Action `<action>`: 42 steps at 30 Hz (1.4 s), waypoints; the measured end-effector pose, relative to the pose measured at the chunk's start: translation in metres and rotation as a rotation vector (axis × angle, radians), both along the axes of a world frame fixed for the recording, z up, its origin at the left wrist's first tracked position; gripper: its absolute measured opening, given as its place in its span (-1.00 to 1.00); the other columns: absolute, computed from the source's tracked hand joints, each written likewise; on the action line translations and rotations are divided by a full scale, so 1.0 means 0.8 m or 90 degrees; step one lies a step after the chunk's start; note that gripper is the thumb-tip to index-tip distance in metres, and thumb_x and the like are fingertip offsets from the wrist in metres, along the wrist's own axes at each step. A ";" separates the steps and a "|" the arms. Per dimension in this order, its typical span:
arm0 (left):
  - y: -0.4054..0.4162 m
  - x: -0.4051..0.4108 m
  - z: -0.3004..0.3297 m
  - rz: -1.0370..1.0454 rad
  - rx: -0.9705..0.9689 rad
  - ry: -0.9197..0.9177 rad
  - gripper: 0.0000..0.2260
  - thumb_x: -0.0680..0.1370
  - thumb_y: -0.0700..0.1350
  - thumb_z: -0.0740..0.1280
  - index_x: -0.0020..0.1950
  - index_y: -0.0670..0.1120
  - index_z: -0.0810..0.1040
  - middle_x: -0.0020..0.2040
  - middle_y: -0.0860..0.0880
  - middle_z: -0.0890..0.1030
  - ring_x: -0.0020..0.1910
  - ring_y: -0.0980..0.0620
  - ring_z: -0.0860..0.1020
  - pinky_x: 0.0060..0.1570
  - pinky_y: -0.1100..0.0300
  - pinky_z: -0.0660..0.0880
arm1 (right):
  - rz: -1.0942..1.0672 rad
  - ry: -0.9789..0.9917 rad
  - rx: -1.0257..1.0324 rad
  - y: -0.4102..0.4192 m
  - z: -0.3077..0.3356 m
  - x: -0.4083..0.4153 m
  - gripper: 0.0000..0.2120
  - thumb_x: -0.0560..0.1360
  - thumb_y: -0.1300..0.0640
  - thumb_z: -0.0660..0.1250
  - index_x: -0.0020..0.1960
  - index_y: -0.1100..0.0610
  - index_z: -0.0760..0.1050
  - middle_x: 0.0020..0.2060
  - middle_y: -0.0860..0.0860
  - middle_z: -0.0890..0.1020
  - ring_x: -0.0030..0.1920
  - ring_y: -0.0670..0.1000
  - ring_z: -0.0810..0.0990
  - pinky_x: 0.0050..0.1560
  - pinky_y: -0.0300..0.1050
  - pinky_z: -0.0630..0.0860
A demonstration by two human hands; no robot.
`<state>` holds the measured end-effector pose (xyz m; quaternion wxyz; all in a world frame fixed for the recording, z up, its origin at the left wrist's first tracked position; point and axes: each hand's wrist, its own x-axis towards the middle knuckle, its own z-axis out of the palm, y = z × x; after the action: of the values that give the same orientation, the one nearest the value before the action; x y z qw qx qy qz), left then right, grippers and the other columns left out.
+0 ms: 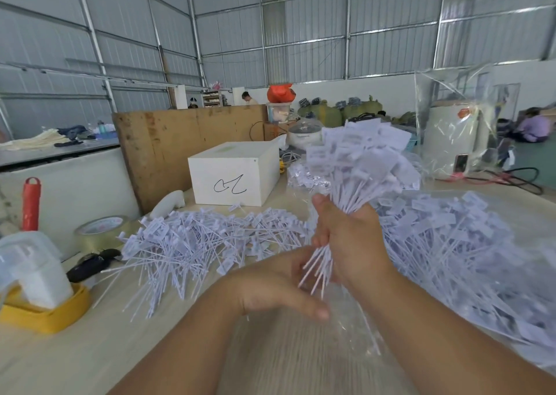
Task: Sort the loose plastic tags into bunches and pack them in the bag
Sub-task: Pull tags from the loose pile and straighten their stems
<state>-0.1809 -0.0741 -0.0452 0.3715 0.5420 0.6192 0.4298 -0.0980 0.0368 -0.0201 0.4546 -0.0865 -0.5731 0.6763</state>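
At nine o'clock a yellow tub (45, 313) sits on the surface (99, 352) with a white pack (33, 269) in it. A red tool (31, 203) stands behind it, and a tape roll (100, 230) lies just to its right.

Next comes a big pile (192, 241) of loose tags, spread flat toward ten o'clock. Behind it, at twelve o'clock, is a white box (233, 173); I cannot see what is inside.

In the middle, the left hand (270, 289) is under the bunch (361, 166). Its fingers are loose and partly curled, and they touch the thin tail ends from below. It holds nothing tight.

The right hand (346, 238) has its grip clamped round the middle of the bunch. The bunch stands almost upright. Its long way runs from six o'clock up to one o'clock, with the flat heads fanned out on top and the tails poking out at the bottom.

The clear bag (346, 328) lies flat on the surface right below both hands, at six o'clock. It looks like it has only a few stray tags in it. I think the bunch goes down tails first, and the right hand is nearer.

At three o'clock lies another heap (451, 244) of tags.
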 end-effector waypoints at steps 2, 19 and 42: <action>0.004 0.005 -0.004 0.043 -0.018 0.086 -0.47 0.28 -0.14 0.56 0.21 0.05 0.53 0.16 0.05 0.64 0.17 0.09 0.59 0.22 0.13 0.50 | 0.012 0.012 -0.051 0.006 0.001 -0.001 -0.68 0.53 0.20 0.38 -0.36 0.13 0.38 -0.62 -0.02 0.33 -0.59 -0.03 0.32 -0.45 -0.14 0.39; 0.029 0.048 0.000 0.323 0.322 0.003 -0.55 0.32 0.24 0.28 0.06 -0.02 0.55 -0.09 0.13 0.64 -0.02 0.14 0.60 0.01 0.21 0.47 | 0.150 0.076 -0.479 0.025 0.016 -0.004 -0.68 0.53 0.18 0.38 -0.35 0.15 0.37 -0.58 -0.02 0.37 -0.63 -0.07 0.35 -0.53 -0.25 0.45; 0.028 0.052 0.007 0.398 0.437 0.104 -0.79 0.58 0.09 0.17 0.01 0.09 0.59 -0.01 0.19 0.64 0.03 0.24 0.59 0.00 0.44 0.41 | 0.239 0.017 -0.499 0.006 0.009 -0.008 -0.66 0.52 0.11 0.39 -0.36 0.14 0.36 -0.50 0.01 0.38 -0.45 -0.02 0.42 -0.25 -0.09 0.49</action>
<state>-0.1395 -0.0517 -0.0396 -0.0265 0.4530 0.6020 0.6570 -0.1043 0.0415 -0.0131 0.2636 -0.1382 -0.2729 0.9149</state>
